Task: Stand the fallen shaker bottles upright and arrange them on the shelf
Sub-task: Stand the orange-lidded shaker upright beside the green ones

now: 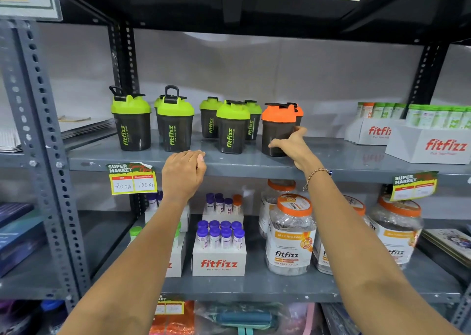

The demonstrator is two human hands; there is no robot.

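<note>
On the grey metal shelf, the person's right hand wraps its fingers round the lower body of the orange-lidded dark translucent shaker bottle, thumb in front, other fingers behind. Left hand is curled loosely at the shelf's front lip, holding nothing, knuckles just below the green-lidded dark shaker bottles. All shakers in view stand upright; none looks fallen, so this reads as final lining-up. A second orange lid peeks from behind the held bottle. To do it well: keep the grip low, slide rather than lift, turn the logo forward, match the front row's spacing, don't knock the bottle behind. White fitfizz cartons sit well apart to the right.
</note>
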